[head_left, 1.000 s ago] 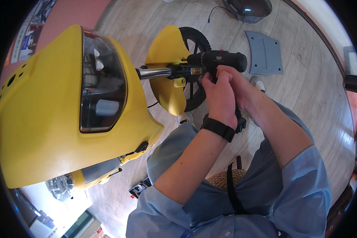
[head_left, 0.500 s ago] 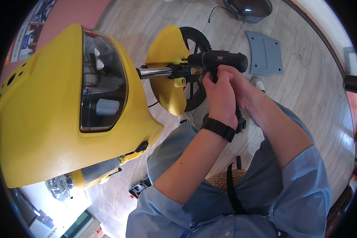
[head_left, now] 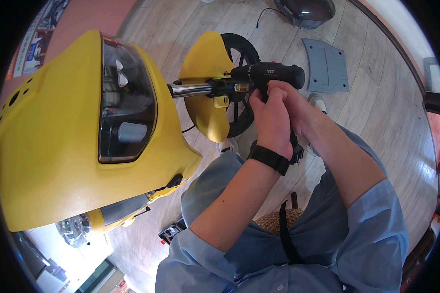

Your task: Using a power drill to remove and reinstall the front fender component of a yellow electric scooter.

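Observation:
A black cordless drill (head_left: 274,74) is held in both of my hands, its chuck toward the left. My left hand (head_left: 273,122) closes around the grip, a black band on its wrist. Wrapped over the grip from the other side is my right hand (head_left: 296,105), its fingers overlapping the left. The drill's tip meets a small screw or bolt at the yellow front fender (head_left: 208,53) of a scooter. Below the drill runs the silver and black fork tube (head_left: 193,90) with an amber reflector. Behind it sits the black front wheel (head_left: 243,46). My fingers hide most of the grip and trigger.
The scooter's large yellow front body (head_left: 58,127) with a dark headlight (head_left: 127,107) fills the left. A grey plastic panel (head_left: 326,66) and a dark glossy case (head_left: 308,12) lie on the wood-look floor. A small tool tray (head_left: 171,232) is near my left knee; I sit on a woven stool (head_left: 274,220).

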`<state>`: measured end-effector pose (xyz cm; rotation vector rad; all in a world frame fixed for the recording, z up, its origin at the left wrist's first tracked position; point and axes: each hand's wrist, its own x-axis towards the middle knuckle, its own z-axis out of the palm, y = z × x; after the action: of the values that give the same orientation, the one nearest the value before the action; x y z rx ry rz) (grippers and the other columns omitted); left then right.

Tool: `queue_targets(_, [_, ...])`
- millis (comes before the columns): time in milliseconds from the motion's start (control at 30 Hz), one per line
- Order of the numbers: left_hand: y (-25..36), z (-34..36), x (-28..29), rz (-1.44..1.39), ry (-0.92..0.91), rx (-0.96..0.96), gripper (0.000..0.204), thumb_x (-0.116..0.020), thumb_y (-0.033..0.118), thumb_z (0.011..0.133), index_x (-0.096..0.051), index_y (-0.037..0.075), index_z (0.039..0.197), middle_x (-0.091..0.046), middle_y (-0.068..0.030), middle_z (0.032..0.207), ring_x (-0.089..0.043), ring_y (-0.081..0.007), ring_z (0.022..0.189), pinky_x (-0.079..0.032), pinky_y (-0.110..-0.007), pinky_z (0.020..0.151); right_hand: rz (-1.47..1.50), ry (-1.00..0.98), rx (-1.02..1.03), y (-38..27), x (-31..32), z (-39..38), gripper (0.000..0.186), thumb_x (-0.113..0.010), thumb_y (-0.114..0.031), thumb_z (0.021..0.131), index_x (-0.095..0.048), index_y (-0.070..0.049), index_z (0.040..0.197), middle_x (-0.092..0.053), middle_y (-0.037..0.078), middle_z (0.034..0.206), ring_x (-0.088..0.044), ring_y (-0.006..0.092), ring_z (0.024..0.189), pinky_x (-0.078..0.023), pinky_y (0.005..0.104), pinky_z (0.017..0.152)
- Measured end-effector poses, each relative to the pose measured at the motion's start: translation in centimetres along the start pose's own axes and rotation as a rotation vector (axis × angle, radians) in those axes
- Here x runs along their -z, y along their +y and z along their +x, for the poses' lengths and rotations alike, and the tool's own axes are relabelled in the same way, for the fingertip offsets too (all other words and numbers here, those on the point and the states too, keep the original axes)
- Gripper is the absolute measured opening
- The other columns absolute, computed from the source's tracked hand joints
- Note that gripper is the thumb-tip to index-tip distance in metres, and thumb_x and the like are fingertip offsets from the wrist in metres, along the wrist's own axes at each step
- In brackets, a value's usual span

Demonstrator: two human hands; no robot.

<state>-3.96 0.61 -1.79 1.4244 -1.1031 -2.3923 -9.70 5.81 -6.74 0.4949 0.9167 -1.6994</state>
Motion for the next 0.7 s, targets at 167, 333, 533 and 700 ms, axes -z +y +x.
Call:
queue_targets(167, [-0.1, 0.3, 0.2, 0.003, 0.001, -0.004, 0.038, -0.054, 0.016, 0.084, -0.047, 0.004, 0.119, -0.053, -0.0058, 0.104, -0.052, -0.0166, 0.097, -0.044, -0.031, 0.085, 0.050, 0.000, -0.036, -0.2, -1.1, -0.9, 0.017, -0.053, -0.028, 0.090, -0.057, -0.011, 0.090, -0.055, -0.003, 0.078, -0.056, 0.0112, 0.075, -0.046, 0.0282, 0.070])
queue_targets(333, [0.0, -0.1, -0.1, 0.023, -0.047, 0.028, 0.053, -0.055, 0.018, 0.083, -0.036, 0.002, 0.130, -0.048, -0.0102, 0.118, -0.049, -0.0205, 0.110, -0.039, -0.032, 0.094, -0.003, 0.006, 0.008, -0.1, 0.0, -0.2, 0.036, -0.054, -0.038, 0.086, -0.059, -0.007, 0.102, -0.062, 0.011, 0.090, -0.063, 0.0238, 0.081, -0.053, 0.0374, 0.075])
queue_targets(533, [0.7, -0.7, 0.0, 0.006, -0.071, 0.016, 0.040, -0.055, 0.017, 0.084, -0.046, 0.003, 0.120, -0.053, -0.0065, 0.104, -0.053, -0.0173, 0.097, -0.044, -0.031, 0.086, 0.059, 0.014, -0.035, -0.4, -1.2, -1.4, 0.020, -0.053, -0.031, 0.091, -0.056, -0.012, 0.094, -0.055, -0.004, 0.081, -0.056, 0.0114, 0.079, -0.046, 0.0287, 0.072])
queue_targets(700, [0.7, -0.8, -0.2, 0.007, -0.079, 0.021, 0.042, -0.055, 0.017, 0.084, -0.045, 0.003, 0.122, -0.053, -0.0065, 0.105, -0.052, -0.0171, 0.097, -0.044, -0.031, 0.086, 0.032, 0.024, 0.005, -0.1, 0.1, -0.1, 0.035, -0.053, -0.038, 0.087, -0.059, -0.007, 0.102, -0.062, 0.011, 0.090, -0.063, 0.0240, 0.081, -0.053, 0.0378, 0.075])
